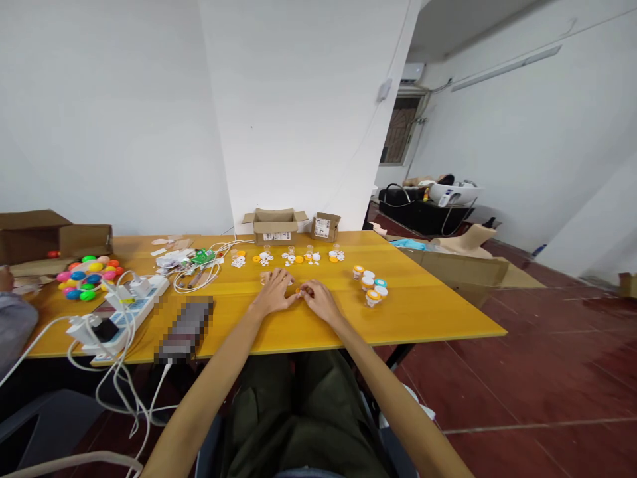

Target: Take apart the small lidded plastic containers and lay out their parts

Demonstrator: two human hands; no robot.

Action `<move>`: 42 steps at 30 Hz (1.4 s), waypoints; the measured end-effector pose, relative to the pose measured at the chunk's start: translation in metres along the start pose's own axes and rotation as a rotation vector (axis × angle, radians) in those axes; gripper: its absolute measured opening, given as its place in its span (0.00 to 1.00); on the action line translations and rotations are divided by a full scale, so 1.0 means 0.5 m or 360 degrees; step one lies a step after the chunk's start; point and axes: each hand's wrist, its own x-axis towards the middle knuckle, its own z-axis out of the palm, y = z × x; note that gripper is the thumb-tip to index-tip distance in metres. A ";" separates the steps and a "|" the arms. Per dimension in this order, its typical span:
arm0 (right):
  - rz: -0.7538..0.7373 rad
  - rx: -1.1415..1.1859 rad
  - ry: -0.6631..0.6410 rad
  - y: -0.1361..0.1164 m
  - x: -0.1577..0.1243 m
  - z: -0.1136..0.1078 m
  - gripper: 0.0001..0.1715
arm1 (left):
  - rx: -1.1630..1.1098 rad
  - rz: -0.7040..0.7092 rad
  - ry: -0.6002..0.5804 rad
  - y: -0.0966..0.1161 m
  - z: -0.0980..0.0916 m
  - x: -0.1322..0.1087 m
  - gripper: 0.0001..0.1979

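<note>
My left hand (273, 292) lies over the table with its fingers stretched forward and its thumb reaching towards my right hand. A small clear plastic cup (263, 279) is beside its fingers, partly covered by them. My right hand (318, 300) is closed at the fingertips around a small orange piece (298, 290), mostly hidden, so its exact kind does not show. Beyond both hands runs a row of small groups of clear cups, white parts (263, 259) and orange rings (333, 259). To the right stand several small clear containers with orange, white and teal lids (372, 297).
An open cardboard box (275, 228) and a smaller box (326, 227) stand at the table's back. To the left are a phone (185, 330), a power strip (130, 315) with tangled cables, and colourful balls (90, 274). Another person's sleeve (14, 325) shows at far left.
</note>
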 end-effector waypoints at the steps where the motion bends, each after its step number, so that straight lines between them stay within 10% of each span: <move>1: -0.0012 0.0006 0.0004 0.001 0.000 0.000 0.10 | -0.0040 0.0039 -0.0020 0.003 -0.001 0.000 0.16; 42: -0.0033 -0.0056 0.0014 0.008 0.002 0.007 0.07 | -0.0306 0.0058 -0.0167 0.024 -0.021 0.006 0.05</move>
